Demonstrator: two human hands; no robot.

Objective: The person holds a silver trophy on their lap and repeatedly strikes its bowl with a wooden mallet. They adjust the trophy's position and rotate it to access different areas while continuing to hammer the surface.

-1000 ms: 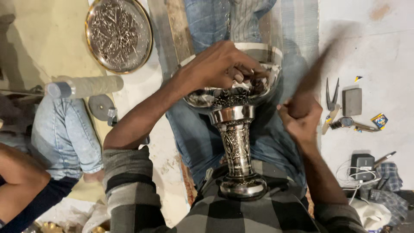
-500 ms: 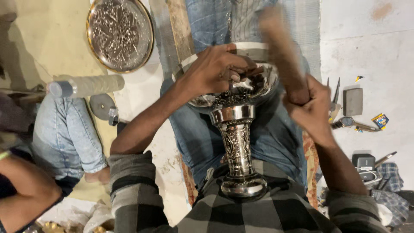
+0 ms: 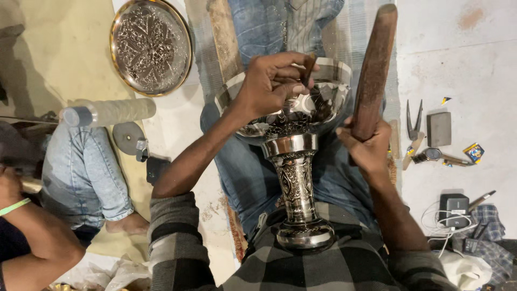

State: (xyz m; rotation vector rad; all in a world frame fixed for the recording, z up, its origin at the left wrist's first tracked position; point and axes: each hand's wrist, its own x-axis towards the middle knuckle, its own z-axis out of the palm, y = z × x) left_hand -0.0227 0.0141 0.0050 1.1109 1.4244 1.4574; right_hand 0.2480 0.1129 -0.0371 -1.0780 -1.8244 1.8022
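Left hand [image 3: 269,86] pinched tight round a small dark punch [image 3: 309,67], tip set down inside the bowl of the engraved metal goblet [image 3: 293,134], fingers curled in close so the tool stands steady on the pattern, by the look of it. Right hand [image 3: 366,148] wrapped fully shut round the lower end of a wooden mallet [image 3: 374,70], stick pointing up and away, raised clear of the punch. Goblet lying across the lap, foot butted against the checked shirt and bowl facing away over the jeans, probably to brace it without a vice. Off to the right on the pale floor: pliers [image 3: 413,121], a grey block [image 3: 439,129], a few small tools. Upper left, a round embossed tray [image 3: 151,46] lying flat. Further left, someone else's knee in jeans [image 3: 81,172] and an arm with a green wristband [image 3: 15,206], well apart from the goblet.
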